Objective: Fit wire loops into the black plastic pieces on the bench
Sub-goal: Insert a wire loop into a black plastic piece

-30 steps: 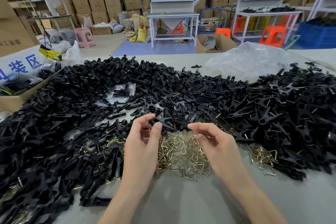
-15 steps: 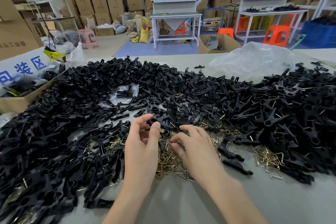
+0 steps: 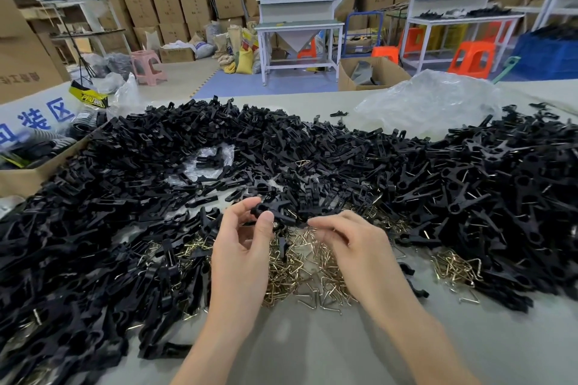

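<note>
Grey tabletop [image 3: 312, 353] fills the view, with stacked cartons and white workbenches in the room behind. Black plastic pieces [image 3: 125, 228] lie heaped from its left edge across the far side to its right edge. Wire loops [image 3: 300, 272] lie piled near the front middle. Above that pile 2 hands meet. The left hand [image 3: 247, 247] pinches a single black piece [image 3: 275, 212] between thumb and forefinger. The right hand [image 3: 353, 247], fingers curled, nips that piece's right end; whether it also holds a loop, I cannot tell. A clear plastic bag [image 3: 431, 103] sits near the far right edge.
</note>
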Tool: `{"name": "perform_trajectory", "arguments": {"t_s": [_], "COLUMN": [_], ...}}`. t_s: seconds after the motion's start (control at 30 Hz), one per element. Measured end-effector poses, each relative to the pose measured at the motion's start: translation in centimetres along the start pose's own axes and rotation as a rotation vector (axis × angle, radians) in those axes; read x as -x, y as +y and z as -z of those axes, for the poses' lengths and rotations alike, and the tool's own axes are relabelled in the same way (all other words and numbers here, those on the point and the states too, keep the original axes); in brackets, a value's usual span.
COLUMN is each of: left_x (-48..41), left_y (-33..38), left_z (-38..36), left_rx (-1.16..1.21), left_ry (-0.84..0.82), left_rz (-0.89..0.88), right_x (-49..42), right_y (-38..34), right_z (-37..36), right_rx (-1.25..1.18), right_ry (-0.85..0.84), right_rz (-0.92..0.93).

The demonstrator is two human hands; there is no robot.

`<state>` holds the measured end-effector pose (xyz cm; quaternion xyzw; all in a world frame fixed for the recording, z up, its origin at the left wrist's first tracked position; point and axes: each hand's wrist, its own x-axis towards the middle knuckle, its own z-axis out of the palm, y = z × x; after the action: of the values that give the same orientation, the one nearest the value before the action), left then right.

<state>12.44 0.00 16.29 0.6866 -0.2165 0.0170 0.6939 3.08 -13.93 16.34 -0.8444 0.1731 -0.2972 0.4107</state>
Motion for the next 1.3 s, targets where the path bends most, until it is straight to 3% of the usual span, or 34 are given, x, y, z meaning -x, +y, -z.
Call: {"name": "perform_trajectory", "arguments": {"t_s": [0.13,0.3,0.53,0.67,1.3], "left_x": [0.1,0.3,0.4,0.7,0.6], "left_y": [0.2,0.2,0.4,0.7,0.9], "left_z": [-0.2,-0.3,-0.4,-0.5,-0.2], "left_rx": [0.012,0.02,0.049,0.002,0.007], "left_ry": [-0.032,-0.062,-0.12,-0.189,-0.218], "left_rz": [0.006,-0.002,-0.028,-0.058,-0.077], "right_x": [-0.1,0.1,-0.6,-0.7,-1.0], "right_y": [-0.5,-0.6,-1.4,-1.5,-1.0], "right_z": [0.9,0.9,0.7,0.9,1.0], "right_rx": [-0.183,0.029,-0.707,-0.908,-0.895], "right_ry": [-0.051,-0.01,0.006,0.008,-0.153], "right_rz": [-0.103,0.07,-0.347,-0.466,-0.471]}}
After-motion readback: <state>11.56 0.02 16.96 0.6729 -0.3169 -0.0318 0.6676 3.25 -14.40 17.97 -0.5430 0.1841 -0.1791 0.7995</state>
